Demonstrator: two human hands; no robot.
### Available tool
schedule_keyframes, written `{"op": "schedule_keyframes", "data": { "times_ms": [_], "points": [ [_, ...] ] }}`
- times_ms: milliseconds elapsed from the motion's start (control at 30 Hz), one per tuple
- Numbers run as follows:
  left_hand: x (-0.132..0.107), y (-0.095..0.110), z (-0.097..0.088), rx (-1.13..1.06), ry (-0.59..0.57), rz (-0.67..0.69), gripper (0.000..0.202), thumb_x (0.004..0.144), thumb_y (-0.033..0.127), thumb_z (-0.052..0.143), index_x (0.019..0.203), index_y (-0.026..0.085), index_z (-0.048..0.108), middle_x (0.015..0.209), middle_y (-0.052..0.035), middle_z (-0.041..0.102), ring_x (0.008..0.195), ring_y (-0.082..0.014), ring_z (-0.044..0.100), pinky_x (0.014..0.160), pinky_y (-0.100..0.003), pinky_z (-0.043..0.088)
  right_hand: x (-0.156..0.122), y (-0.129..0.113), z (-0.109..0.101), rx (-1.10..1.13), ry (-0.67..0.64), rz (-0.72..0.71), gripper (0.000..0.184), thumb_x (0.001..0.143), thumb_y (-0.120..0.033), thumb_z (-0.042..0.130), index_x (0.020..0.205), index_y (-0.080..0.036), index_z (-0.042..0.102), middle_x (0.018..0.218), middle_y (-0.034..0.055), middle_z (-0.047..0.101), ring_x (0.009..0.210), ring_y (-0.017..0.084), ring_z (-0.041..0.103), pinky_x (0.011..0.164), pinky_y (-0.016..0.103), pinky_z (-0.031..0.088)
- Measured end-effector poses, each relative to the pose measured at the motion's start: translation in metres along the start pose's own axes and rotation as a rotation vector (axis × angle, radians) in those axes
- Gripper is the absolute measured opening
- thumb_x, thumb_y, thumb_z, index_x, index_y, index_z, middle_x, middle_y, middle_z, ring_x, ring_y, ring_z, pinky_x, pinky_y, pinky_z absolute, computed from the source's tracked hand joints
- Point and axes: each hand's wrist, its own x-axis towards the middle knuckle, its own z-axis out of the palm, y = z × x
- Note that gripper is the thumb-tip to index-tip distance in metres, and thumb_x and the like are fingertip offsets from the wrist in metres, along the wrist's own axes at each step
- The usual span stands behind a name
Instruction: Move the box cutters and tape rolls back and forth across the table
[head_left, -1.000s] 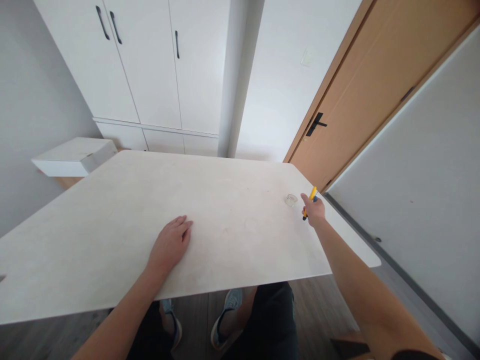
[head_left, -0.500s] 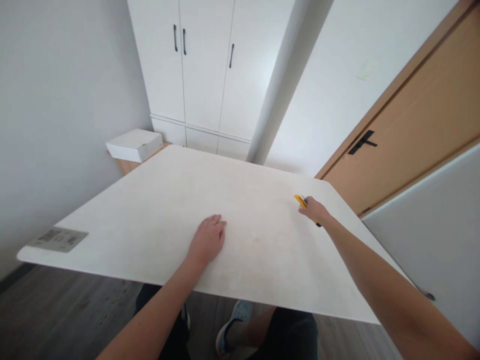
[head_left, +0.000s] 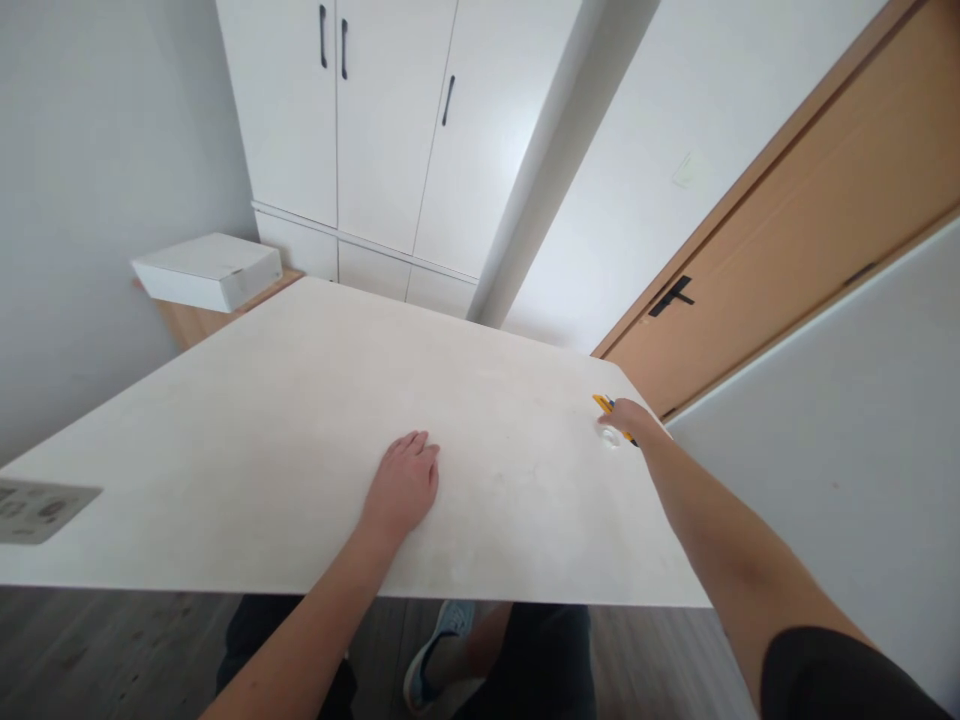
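Observation:
My right hand is closed around a yellow utility knife with a dark end, over the right part of the white table. Just below those fingers is a small clear ring-shaped thing, perhaps a roll of tape; whether my hand touches it I cannot tell. Palm down near the table's middle lies my left hand, its fingers loosely flat on the surface and holding nothing.
A printed label is on the table's left front corner. Behind the far left corner, a white box sits on a wooden surface. A white cabinet stands at the back, a wooden door to the right.
My view has turned a little rightward, shifting the room to the left. My right hand has moved the knife farther right across the table, and the clear ring now shows beneath it.

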Motion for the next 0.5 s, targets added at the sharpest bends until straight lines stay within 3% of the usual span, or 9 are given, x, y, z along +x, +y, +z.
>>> {"op": "schedule_keyframes", "data": {
  "times_ms": [67, 167, 300, 400, 500],
  "points": [
    [0.001, 0.0, 0.001, 0.01, -0.009, 0.006, 0.035, 0.095, 0.018, 0.045, 0.118, 0.011, 0.071, 0.135, -0.0179, 0.064, 0.129, -0.0302, 0.056, 0.114, -0.047, 0.039, 0.002, 0.019, 0.023, 0.004, -0.013, 0.024, 0.026, 0.081, -0.032, 0.07, 0.096, -0.01, 0.07, 0.089, 0.014, 0.072, 0.082, 0.023, 0.069, 0.059, 0.028, 0.042],
    [0.001, 0.0, 0.0, 0.018, -0.021, 0.001, 0.035, 0.096, 0.019, 0.044, 0.118, 0.013, 0.071, 0.135, -0.0171, 0.063, 0.129, -0.0293, 0.055, 0.115, -0.046, 0.038, 0.005, 0.031, 0.045, 0.036, -0.03, 0.028, 0.032, 0.08, -0.029, 0.07, 0.106, -0.011, 0.066, 0.096, 0.0139, 0.071, 0.084, 0.023, 0.068, 0.057, 0.028, 0.04],
    [-0.001, 0.003, -0.004, 0.018, -0.025, -0.02, 0.034, 0.096, 0.019, 0.045, 0.118, 0.013, 0.07, 0.136, -0.0164, 0.063, 0.13, -0.0286, 0.054, 0.115, -0.045, 0.037, 0.009, 0.018, 0.045, 0.025, -0.005, -0.022, 0.034, 0.078, -0.024, 0.069, 0.11, -0.015, 0.062, 0.094, 0.0116, 0.07, 0.082, 0.023, 0.067, 0.057, 0.028, 0.04],
    [0.0, 0.006, -0.006, 0.006, -0.032, -0.031, 0.032, 0.095, 0.018, 0.045, 0.116, 0.013, 0.07, 0.136, -0.0162, 0.063, 0.131, -0.0285, 0.054, 0.116, -0.045, 0.037, 0.003, -0.032, 0.026, 0.035, 0.025, -0.155, 0.03, 0.078, -0.026, 0.069, 0.106, -0.018, 0.061, 0.089, 0.0093, 0.069, 0.079, 0.023, 0.066, 0.058, 0.029, 0.039],
    [0.0, 0.006, -0.008, -0.019, -0.031, -0.044, 0.03, 0.095, 0.018, 0.046, 0.114, 0.013, 0.069, 0.136, -0.017, 0.062, 0.131, -0.0285, 0.053, 0.115, -0.046, 0.037, -0.03, -0.126, 0.003, 0.117, 0.011, -0.406, 0.028, 0.082, -0.033, 0.068, 0.104, -0.019, 0.06, 0.088, 0.0079, 0.069, 0.075, 0.021, 0.065, 0.06, 0.028, 0.039]
  ]
}}
